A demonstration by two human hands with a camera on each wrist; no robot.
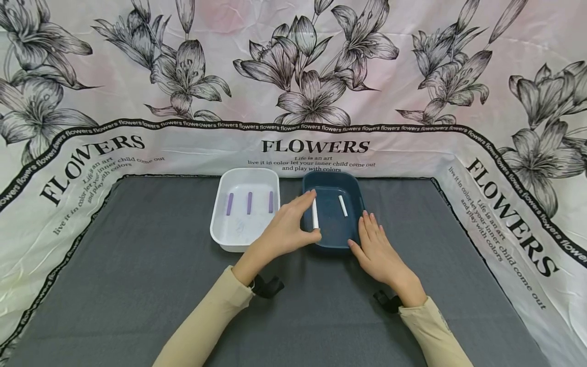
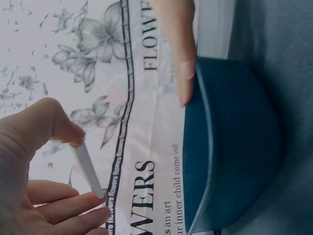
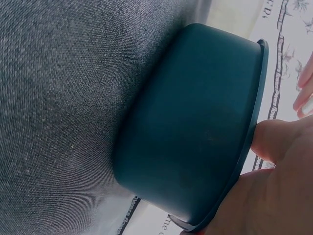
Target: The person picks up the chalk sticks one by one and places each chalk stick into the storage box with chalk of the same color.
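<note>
My left hand [image 1: 285, 228] pinches a white chalk stick [image 1: 315, 215] end to end between thumb and fingertip. In the head view it is over the left side of a dark blue basin [image 1: 332, 230]; in the left wrist view the chalk [image 2: 89, 169] hangs clear of the basin. Another white chalk stick [image 1: 343, 206] lies on the basin's floor, tilted slightly. My right hand [image 1: 382, 255] rests against the basin's right front corner, fingers straight along the side and thumb touching the rim [image 3: 257, 107].
Left of the blue basin stands a white basin [image 1: 220, 235] holding purple chalk sticks [image 1: 249, 203] set apart in a row. Both basins are on a dark grey cloth [image 1: 137, 275], near its back edge. Behind rises a white flower-printed sheet [image 1: 206, 145].
</note>
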